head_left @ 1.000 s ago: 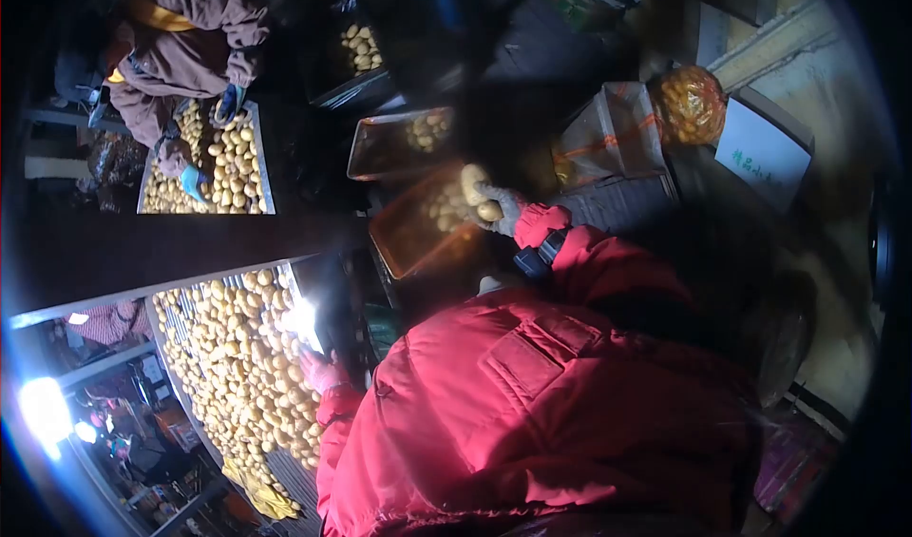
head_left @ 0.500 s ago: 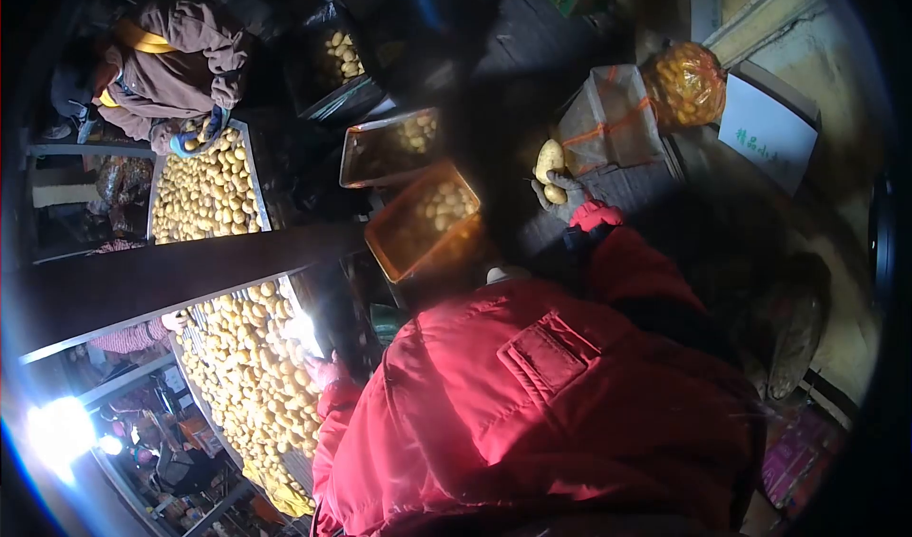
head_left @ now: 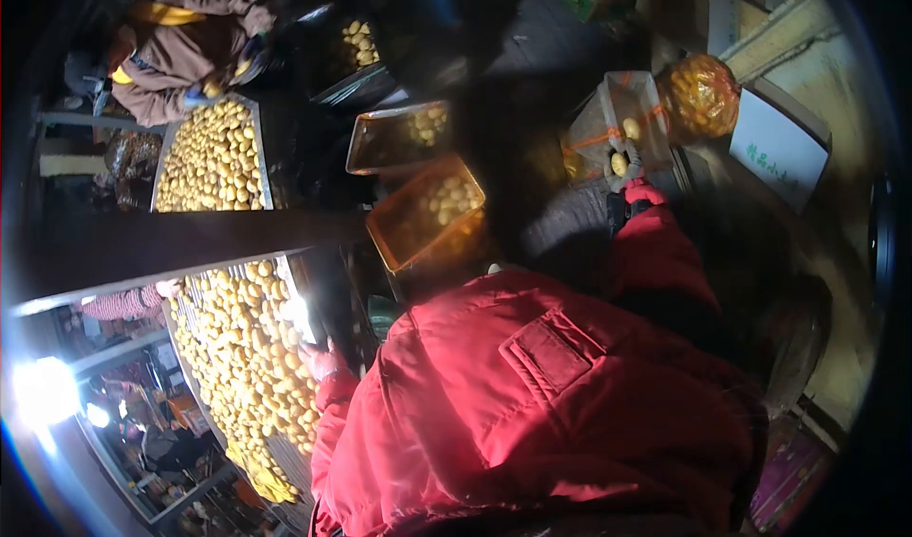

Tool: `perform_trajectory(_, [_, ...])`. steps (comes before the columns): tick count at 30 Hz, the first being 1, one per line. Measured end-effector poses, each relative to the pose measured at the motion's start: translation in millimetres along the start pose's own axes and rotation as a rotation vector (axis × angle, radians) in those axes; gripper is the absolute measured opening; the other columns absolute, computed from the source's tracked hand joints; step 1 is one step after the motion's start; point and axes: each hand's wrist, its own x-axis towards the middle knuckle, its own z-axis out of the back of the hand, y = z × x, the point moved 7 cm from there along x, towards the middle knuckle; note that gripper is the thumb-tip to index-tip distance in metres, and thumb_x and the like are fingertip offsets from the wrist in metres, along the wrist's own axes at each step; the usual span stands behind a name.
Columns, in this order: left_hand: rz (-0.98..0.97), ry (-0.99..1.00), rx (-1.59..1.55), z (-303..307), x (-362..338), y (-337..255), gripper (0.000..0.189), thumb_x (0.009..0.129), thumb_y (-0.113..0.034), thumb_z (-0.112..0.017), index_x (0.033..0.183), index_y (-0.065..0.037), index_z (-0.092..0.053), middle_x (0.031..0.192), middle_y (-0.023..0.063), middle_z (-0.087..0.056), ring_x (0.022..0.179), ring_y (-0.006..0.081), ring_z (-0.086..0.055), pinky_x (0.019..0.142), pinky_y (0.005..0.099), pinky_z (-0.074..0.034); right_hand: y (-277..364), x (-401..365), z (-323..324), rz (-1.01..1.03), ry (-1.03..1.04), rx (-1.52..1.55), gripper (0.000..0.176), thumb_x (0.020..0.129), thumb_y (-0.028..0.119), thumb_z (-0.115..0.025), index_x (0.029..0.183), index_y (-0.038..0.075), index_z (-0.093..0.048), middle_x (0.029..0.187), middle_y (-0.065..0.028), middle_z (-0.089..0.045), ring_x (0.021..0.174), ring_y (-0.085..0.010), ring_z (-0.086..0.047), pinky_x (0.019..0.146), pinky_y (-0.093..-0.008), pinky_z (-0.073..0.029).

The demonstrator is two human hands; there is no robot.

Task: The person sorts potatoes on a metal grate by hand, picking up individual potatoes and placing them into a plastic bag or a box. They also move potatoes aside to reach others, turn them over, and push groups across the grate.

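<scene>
My right hand (head_left: 625, 157), in a grey and red glove, is closed around a potato (head_left: 619, 164) over a translucent plastic crate (head_left: 608, 109) with orange straps. A second potato (head_left: 632, 128) lies just beyond the fingers, overlapping the crate in this view. My left hand (head_left: 324, 359) rests at the near side of a sorting table, its fingers stretched over the edge of a broad layer of loose potatoes (head_left: 242, 347). Glare washes out part of that hand.
An orange crate (head_left: 399, 242) and a paler crate (head_left: 366, 147) hold some potatoes. Beyond my right hand sits a full orange net bag (head_left: 701, 95) beside a white box (head_left: 774, 147). A co-worker (head_left: 185, 47) handles potatoes at the upper left; another person's sleeve (head_left: 128, 302) reaches in from the left.
My right hand has moved right and up from beside the strapped crate to over it. The two potatoes that sat together in it now lie farther apart. The left hand stays at the table's edge.
</scene>
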Motion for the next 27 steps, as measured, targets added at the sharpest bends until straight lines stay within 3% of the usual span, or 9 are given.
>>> perform_trajectory(5, [-0.012, -0.129, -0.002, 7.7, -25.3, 4.0, 0.082, 0.081, -0.047, -0.065, 0.142, -0.004, -0.033, 0.141, 0.0229, -0.039, 0.130, 0.0378, -0.037, 0.108, 0.0467, -0.030, -97.3, -21.1, -83.3, -0.410, 0.329, -0.084, 0.037, 0.089, 0.018, -0.063, 0.124, 0.012, -0.054, 0.115, -0.0121, -0.061, 0.107, -0.0282, -0.059, 0.084, -0.0392, -0.056])
perform_trajectory(7, [-0.005, -0.202, -0.015, -0.4, -37.9, 17.9, 0.079, 0.081, -0.045, -0.066, 0.141, -0.004, -0.035, 0.140, 0.0231, -0.040, 0.130, 0.0385, -0.037, 0.108, 0.0482, -0.029, -130.0, -52.1, -115.7, -0.516, 0.409, -0.127, 0.040, 0.091, 0.022, -0.059, 0.129, 0.011, -0.052, 0.121, -0.0162, -0.058, 0.110, -0.0311, -0.057, 0.085, -0.0419, -0.055])
perform_trajectory(9, [-0.043, -0.249, -0.026, 4.0, -53.1, 24.0, 0.074, 0.082, -0.042, -0.065, 0.140, -0.003, -0.037, 0.139, 0.0225, -0.041, 0.131, 0.0379, -0.035, 0.109, 0.0485, -0.028, -165.4, -81.9, -145.5, -0.739, 0.563, -0.114, 0.039, 0.086, 0.016, -0.063, 0.124, 0.011, -0.057, 0.123, -0.0181, -0.056, 0.111, -0.0361, -0.055, 0.084, -0.0464, -0.056])
perform_trajectory(13, [-0.004, -0.332, -0.039, 9.5, -82.7, 48.7, 0.071, 0.083, -0.038, -0.065, 0.139, -0.003, -0.038, 0.139, 0.0225, -0.042, 0.131, 0.0381, -0.036, 0.109, 0.0518, -0.027, -214.1, -102.6, -176.7, -0.652, 0.710, -0.403, 0.047, 0.088, 0.010, -0.055, 0.134, 0.010, -0.048, 0.128, -0.0203, -0.053, 0.114, -0.0377, -0.054, 0.086, -0.0398, -0.056])
perform_trajectory(14, [-0.005, -0.365, -0.101, 14.0, -91.3, 52.8, 0.071, 0.083, -0.037, -0.065, 0.139, -0.003, -0.038, 0.139, 0.0227, -0.042, 0.131, 0.0379, -0.036, 0.108, 0.0520, -0.027, -225.4, -111.4, -184.6, -0.634, 0.768, -0.513, 0.053, 0.088, 0.019, -0.059, 0.138, 0.011, -0.044, 0.135, -0.0213, -0.046, 0.111, -0.0333, -0.056, 0.079, -0.0323, -0.058])
perform_trajectory(17, [0.001, -0.425, -0.146, 14.7, -115.1, 78.3, 0.071, 0.082, -0.034, -0.066, 0.139, -0.002, -0.038, 0.139, 0.0235, -0.041, 0.131, 0.0378, -0.036, 0.108, 0.0522, -0.027, -255.5, -119.5, -192.1, -0.802, 0.654, -0.604, 0.052, 0.090, 0.027, -0.059, 0.138, 0.011, -0.044, 0.131, -0.0234, -0.050, 0.099, -0.0309, -0.062, 0.069, -0.0293, -0.060])
perform_trajectory(22, [0.116, -0.465, -0.152, 16.6, -156.2, 115.0, 0.068, 0.081, -0.027, -0.065, 0.138, 0.000, -0.039, 0.139, 0.0247, -0.041, 0.130, 0.0395, -0.036, 0.108, 0.0506, -0.027, -304.5, -143.7, -205.6, -0.924, 0.731, -0.708, 0.052, 0.091, 0.043, -0.056, 0.130, 0.009, -0.053, 0.117, -0.0233, -0.060, 0.090, -0.0288, -0.065, 0.060, -0.0260, -0.058])
perform_trajectory(25, [0.174, -0.495, -0.190, 22.9, -178.7, 132.6, 0.067, 0.079, -0.023, -0.066, 0.136, 0.002, -0.041, 0.135, 0.0275, -0.043, 0.127, 0.0420, -0.039, 0.107, 0.0490, -0.030, -326.7, -154.1, -199.9, -0.935, 0.554, -0.802, 0.049, 0.089, 0.044, -0.060, 0.121, 0.007, -0.059, 0.110, -0.0211, -0.063, 0.089, -0.0279, -0.065, 0.058, -0.0275, -0.056])
perform_trajectory(27, [0.301, -0.508, -0.204, 23.1, -193.2, 148.3, 0.067, 0.079, -0.022, -0.066, 0.136, 0.002, -0.041, 0.135, 0.0281, -0.042, 0.127, 0.0417, -0.039, 0.107, 0.0494, -0.030, -343.6, -115.0, -172.7, -0.808, 0.217, -0.690, 0.045, 0.087, 0.043, -0.063, 0.112, 0.007, -0.062, 0.104, -0.0171, -0.064, 0.087, -0.0259, -0.064, 0.056, -0.0284, -0.055])
